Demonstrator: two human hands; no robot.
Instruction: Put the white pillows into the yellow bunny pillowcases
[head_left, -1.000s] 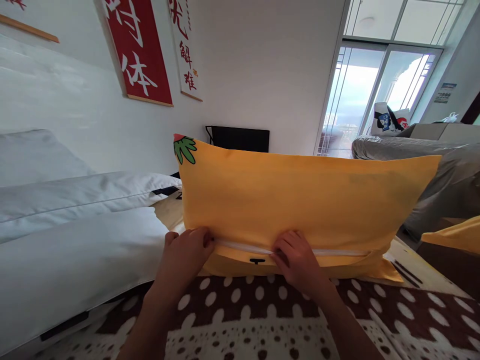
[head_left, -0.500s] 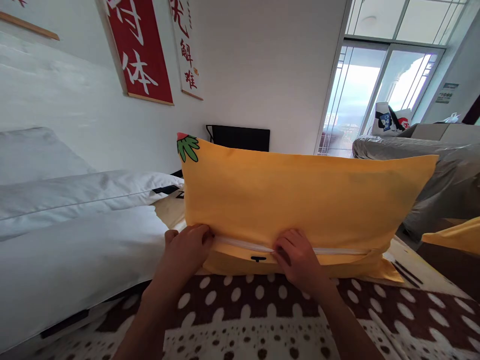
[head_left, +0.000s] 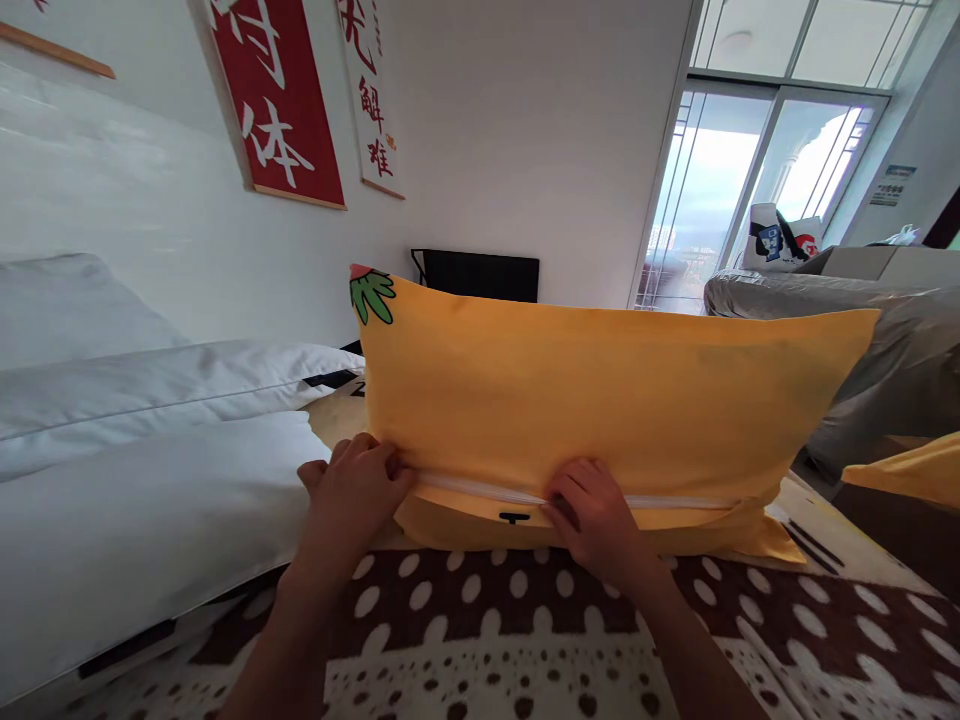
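A yellow pillow (head_left: 600, 390) stands on its long side, with a green leaf-like print at its upper left corner. A pale zipper (head_left: 480, 488) runs along its lower part. My left hand (head_left: 360, 490) is closed in a pinch at the zipper's left end; its fingertips hide whether a pull tab is between them. My right hand (head_left: 596, 515) pinches the fabric edge along the zipper near the middle. Just left of my right hand, a small black printed mark (head_left: 514, 518) shows below the zipper. The pillow's far face is hidden.
White pillows (head_left: 150, 520) lie at the left. Beneath is a brown and white dotted blanket (head_left: 495, 610). Another yellow piece of fabric (head_left: 911, 472) lies at the right edge. Behind stand a black panel (head_left: 480, 277) and a plastic-covered piece of furniture (head_left: 862, 350).
My left hand has slid a little to the left along the zipper, toward the pillow's left edge. My right hand stays where it was.
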